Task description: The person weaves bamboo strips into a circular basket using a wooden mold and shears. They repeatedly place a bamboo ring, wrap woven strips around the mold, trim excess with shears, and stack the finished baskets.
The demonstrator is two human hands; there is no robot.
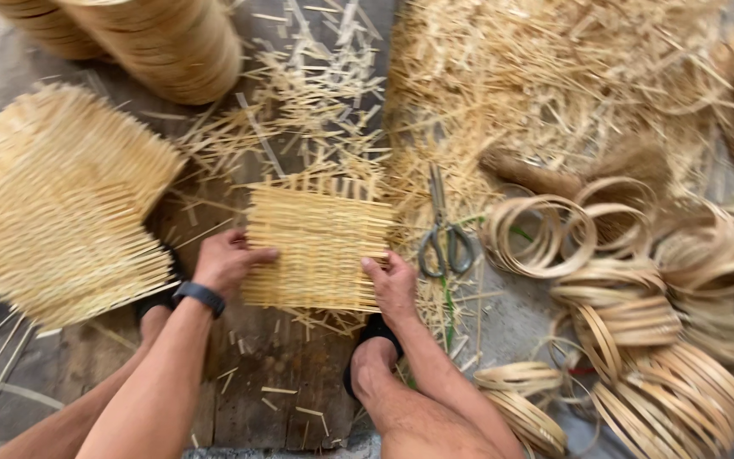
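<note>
A small square mat of woven bamboo strips [320, 246] lies flat on a dark wooden board [273, 382]. My left hand [229, 259], with a black watch on its wrist, presses against the mat's left edge. At the mat's lower right edge my right hand [391, 282] grips the strips with thumb on top. Loose strip ends stick out along the mat's far side.
A stack of finished woven mats [57, 200] lies at left. Grey scissors [443, 234] rest right of the mat. Many bamboo rings [639, 314] are piled at right, loose bamboo slivers [537, 76] behind, and stacked round frames [163, 42] at the top left. My feet rest near the board.
</note>
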